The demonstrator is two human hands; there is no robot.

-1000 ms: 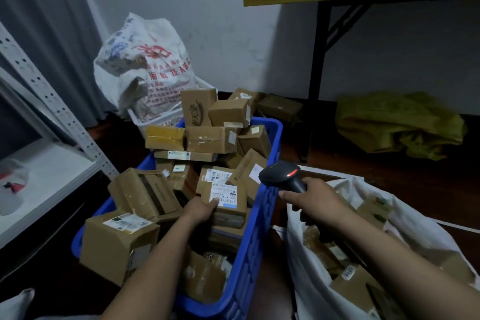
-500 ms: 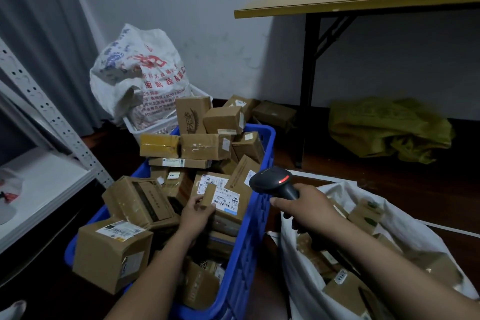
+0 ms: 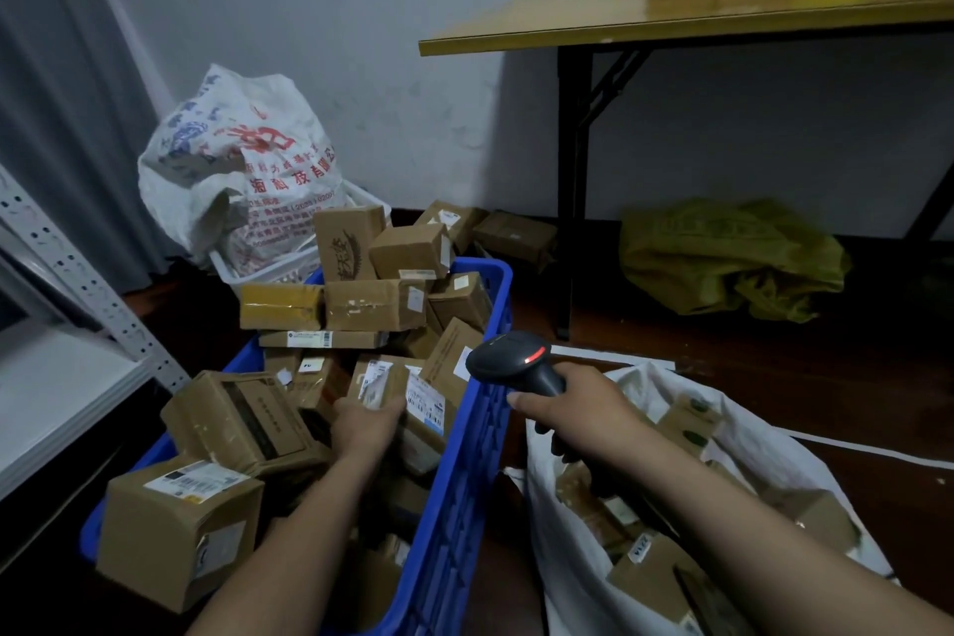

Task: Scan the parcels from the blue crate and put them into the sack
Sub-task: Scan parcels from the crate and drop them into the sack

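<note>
A blue crate (image 3: 464, 470) heaped with brown cardboard parcels fills the lower left. My left hand (image 3: 369, 421) grips a small labelled parcel (image 3: 413, 398) inside the crate, near its right wall. The parcel's white barcode label faces right. My right hand (image 3: 573, 416) holds a black handheld scanner (image 3: 516, 362) with a red light, its head just above the crate's right rim and close to that label. The open white sack (image 3: 666, 387) lies at the lower right with several parcels inside.
A printed white bag (image 3: 232, 160) sits in a white basket behind the crate. A yellow-topped table (image 3: 671, 16) with black legs carries boxes at the upper right. A yellow-green sack (image 3: 722, 258) lies under it. White metal shelving (image 3: 77, 367) stands left.
My left hand has lifted and turned the small parcel so that its label faces the scanner. The scanner hand has stayed beside the crate rim while the camera tilted upward.
</note>
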